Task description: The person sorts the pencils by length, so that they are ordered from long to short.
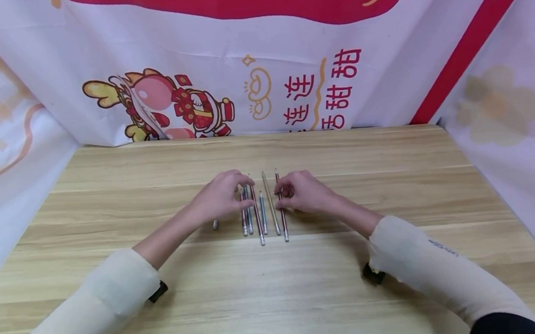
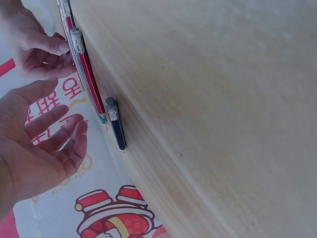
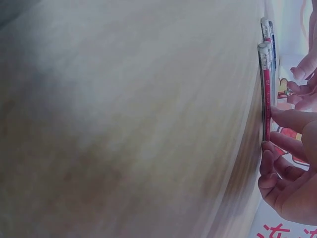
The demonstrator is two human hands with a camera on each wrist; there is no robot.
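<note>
A row of pencils lies near the middle of the table, eraser ends toward me. My right hand (image 1: 305, 191) is at the row's right end, its curled fingers and thumb on a dark red pencil (image 1: 285, 226). In the right wrist view, the thumb and fingertips meet this red pencil (image 3: 267, 94) along its length. Beside it lie a gold pencil (image 1: 271, 201), a short blue pencil (image 1: 264, 215) and another dark red pencil (image 1: 260, 226). My left hand (image 1: 224, 196) hovers over the row's left part, fingers loosely bent, holding nothing in the left wrist view (image 2: 44, 144).
A dark blue pencil (image 2: 118, 130) lies apart at the left, partly covered by the left hand in the head view. The wooden table (image 1: 278, 293) ends at a printed white and red cloth (image 1: 247, 41) behind, with cloth at both sides.
</note>
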